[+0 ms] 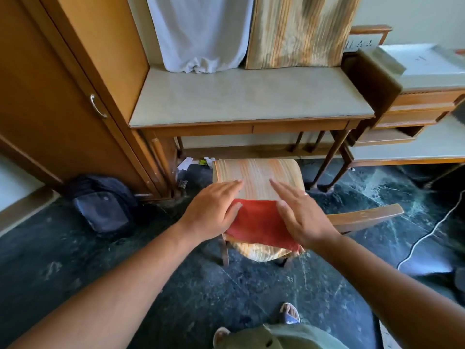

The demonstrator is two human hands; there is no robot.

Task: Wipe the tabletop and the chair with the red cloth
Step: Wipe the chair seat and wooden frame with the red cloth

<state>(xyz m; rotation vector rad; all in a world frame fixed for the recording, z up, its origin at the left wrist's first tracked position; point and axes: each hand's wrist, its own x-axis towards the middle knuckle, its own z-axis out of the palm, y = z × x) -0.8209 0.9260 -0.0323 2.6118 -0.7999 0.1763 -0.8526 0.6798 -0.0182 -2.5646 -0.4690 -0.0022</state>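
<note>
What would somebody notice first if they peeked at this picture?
Probably the red cloth, bright on the striped chair seat in the middle, with the left hand and right hand lying flat at its two sides. Behind stands the bare pale tabletop.

Single head-worn wide-angle view, looking forward and steeply down. Forearms enter from lower corners; left hand [214, 210] and right hand [299, 217] near frame centre, close to lens. Tabletop [251, 96] in upper half, farther off. Edges curve noticeably.
</note>
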